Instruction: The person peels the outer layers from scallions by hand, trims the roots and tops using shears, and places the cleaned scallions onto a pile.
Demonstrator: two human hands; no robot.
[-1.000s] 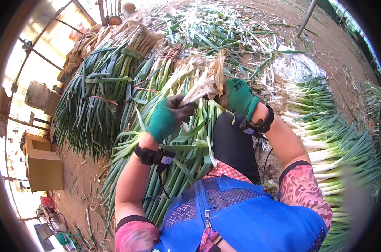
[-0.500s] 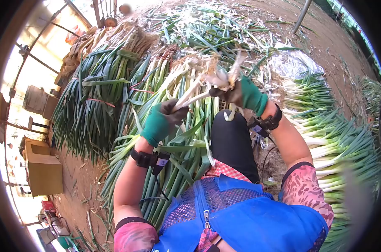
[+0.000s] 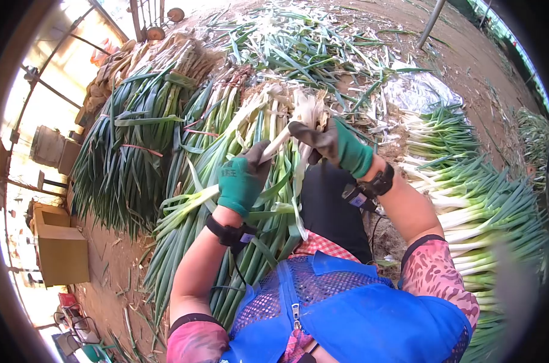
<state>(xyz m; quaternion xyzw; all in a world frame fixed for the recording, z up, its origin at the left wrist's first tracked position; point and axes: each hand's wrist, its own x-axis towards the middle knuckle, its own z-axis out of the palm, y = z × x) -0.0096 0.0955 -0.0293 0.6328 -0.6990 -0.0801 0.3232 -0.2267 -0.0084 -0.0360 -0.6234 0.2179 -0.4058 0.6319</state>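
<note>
My left hand (image 3: 243,181), in a green glove with dark fingers, is closed round a green onion (image 3: 277,144). Its white stem slants up to the right, and green leaves stick out on the other side of the fist. My right hand (image 3: 335,145), gloved the same way, has its fingers at the upper end of that stem; the exact grip is partly hidden. Pale, loose outer leaves (image 3: 308,107) lie just beyond the right fingers. Beneath both hands spreads a pile of untrimmed green onions (image 3: 226,266), with white ends pointing away from me.
A tied bundle of green onions (image 3: 135,151) stands at left. Cleaned green onions (image 3: 468,206) lie in a long row at right, near a white plastic sheet (image 3: 419,91). Leaf scraps (image 3: 305,48) cover the ground ahead. A wooden box (image 3: 63,254) is at far left.
My right hand has come down and slightly left, back to the stem, from a raised position with pale peelings at its fingers. My left hand has moved slightly right with the green onion.
</note>
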